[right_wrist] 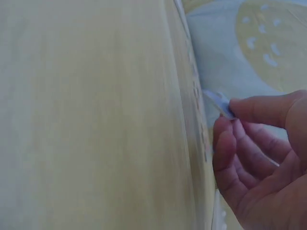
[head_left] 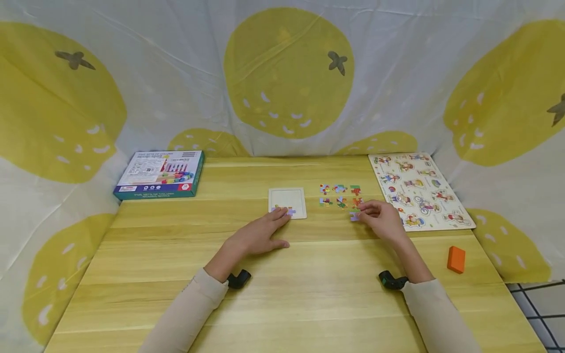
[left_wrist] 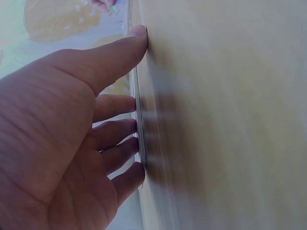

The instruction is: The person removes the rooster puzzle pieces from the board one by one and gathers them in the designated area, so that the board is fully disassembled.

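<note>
A square puzzle tray [head_left: 298,197] lies on the table with joined jigsaw pieces [head_left: 292,212] along its near edge. The fingertips of my left hand [head_left: 260,232] rest over those pieces and cover part of them; its thumb lies out to the side. In the left wrist view the fingers [left_wrist: 117,106] are extended against the tray's edge. My right hand [head_left: 383,220] pinches a small jigsaw piece [head_left: 354,216] between thumb and fingers. The right wrist view shows this piece [right_wrist: 220,103] tilted and raised. Just beyond the right fingers sit several loose puzzle pieces [head_left: 340,189] in two rows.
A wooden picture board [head_left: 423,193] with cartoon figures lies to the right of the loose pieces. Near the right edge sits an orange block [head_left: 456,260]. At the back left is a boxed game [head_left: 161,174]. A fruit-patterned curtain [head_left: 289,73] hangs behind the table.
</note>
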Demonstrator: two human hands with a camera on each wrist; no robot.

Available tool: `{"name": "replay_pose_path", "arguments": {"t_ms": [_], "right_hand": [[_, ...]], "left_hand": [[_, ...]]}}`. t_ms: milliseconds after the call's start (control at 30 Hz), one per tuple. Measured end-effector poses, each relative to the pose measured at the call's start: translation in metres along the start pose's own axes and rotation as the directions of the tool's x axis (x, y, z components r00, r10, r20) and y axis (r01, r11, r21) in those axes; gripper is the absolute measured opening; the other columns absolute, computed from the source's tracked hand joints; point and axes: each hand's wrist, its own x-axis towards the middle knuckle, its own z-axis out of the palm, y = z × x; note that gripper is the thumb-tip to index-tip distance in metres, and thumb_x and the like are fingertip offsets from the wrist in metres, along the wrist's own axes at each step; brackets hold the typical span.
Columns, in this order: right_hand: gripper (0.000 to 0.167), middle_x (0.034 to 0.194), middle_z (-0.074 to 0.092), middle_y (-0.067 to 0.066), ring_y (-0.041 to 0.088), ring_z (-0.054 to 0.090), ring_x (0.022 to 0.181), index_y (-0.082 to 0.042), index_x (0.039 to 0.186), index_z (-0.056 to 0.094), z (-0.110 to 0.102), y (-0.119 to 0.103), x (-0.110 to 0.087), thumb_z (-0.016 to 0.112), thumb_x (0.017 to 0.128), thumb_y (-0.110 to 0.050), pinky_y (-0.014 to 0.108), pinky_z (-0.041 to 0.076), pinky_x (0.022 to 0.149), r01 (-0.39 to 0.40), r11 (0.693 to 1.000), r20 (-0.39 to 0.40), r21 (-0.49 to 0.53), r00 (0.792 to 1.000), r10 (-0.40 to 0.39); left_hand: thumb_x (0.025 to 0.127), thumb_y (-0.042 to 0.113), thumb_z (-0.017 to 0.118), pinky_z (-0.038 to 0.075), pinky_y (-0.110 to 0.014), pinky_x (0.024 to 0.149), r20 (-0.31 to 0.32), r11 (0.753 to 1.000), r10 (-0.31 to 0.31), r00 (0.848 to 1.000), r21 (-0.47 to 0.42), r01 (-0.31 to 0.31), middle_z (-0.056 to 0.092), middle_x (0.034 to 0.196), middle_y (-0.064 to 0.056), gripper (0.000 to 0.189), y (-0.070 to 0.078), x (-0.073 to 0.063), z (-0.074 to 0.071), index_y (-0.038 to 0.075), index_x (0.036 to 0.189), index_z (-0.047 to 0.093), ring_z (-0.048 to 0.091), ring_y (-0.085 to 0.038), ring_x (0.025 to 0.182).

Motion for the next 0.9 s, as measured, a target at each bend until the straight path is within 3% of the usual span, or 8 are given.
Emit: {"name": "replay_pose_path", "arguments": {"t_ms": [167, 300, 700, 900], "right_hand": [[0.027, 0.111, 0.073, 0.023, 0.021, 0.075, 0.084, 0.002, 0.119, 0.071, -0.006, 0.006, -0.002, 0.069, 0.1, -0.017, 0.03, 0.063, 0.067, -0.037, 0.997, 0.027, 0.061, 0.999, 0.035], [0.027, 0.111, 0.074, 0.023, 0.019, 0.074, 0.083, 0.001, 0.119, 0.071, -0.01, 0.011, -0.001, 0.069, 0.1, -0.018, 0.028, 0.062, 0.067, -0.065, 0.997, 0.034, 0.045, 0.997, 0.063], [0.024, 0.098, 0.077, 0.015, 0.017, 0.07, 0.077, -0.002, 0.114, 0.073, -0.014, 0.019, 0.004, 0.071, 0.099, -0.02, 0.025, 0.055, 0.062, -0.065, 0.994, -0.001, -0.089, 0.998, 0.065], [0.022, 0.096, 0.076, 0.012, 0.017, 0.065, 0.08, -0.003, 0.11, 0.076, -0.014, 0.021, 0.009, 0.072, 0.097, -0.021, 0.026, 0.051, 0.065, -0.07, 0.984, -0.011, -0.161, 0.998, 0.069]], "left_hand": [[0.1, 0.049, 0.064, 0.026, -0.05, 0.127, -0.009, 1.0, 0.002, 1.0, 0.002, -0.002, 0.021, 0.172, -0.009, 0.082, 0.001, -0.001, -0.001, 0.007, 0.162, 0.031, 0.016, -0.034, 0.16], [0.101, 0.049, 0.064, 0.026, -0.05, 0.127, -0.01, 1.0, 0.008, 1.0, -0.004, -0.008, 0.021, 0.172, -0.01, 0.082, 0.001, -0.001, -0.001, 0.007, 0.163, 0.031, 0.016, -0.034, 0.16], [0.1, 0.048, 0.064, 0.025, -0.05, 0.127, -0.017, 1.0, 0.015, 1.0, 0.0, -0.015, 0.021, 0.173, -0.009, 0.082, -0.001, -0.001, 0.0, 0.008, 0.163, 0.03, 0.016, -0.034, 0.16], [0.101, 0.048, 0.063, 0.025, -0.05, 0.128, -0.013, 1.0, 0.014, 1.0, -0.011, -0.014, 0.02, 0.173, -0.008, 0.082, 0.001, -0.002, 0.0, 0.008, 0.163, 0.029, 0.015, -0.034, 0.16]]}}
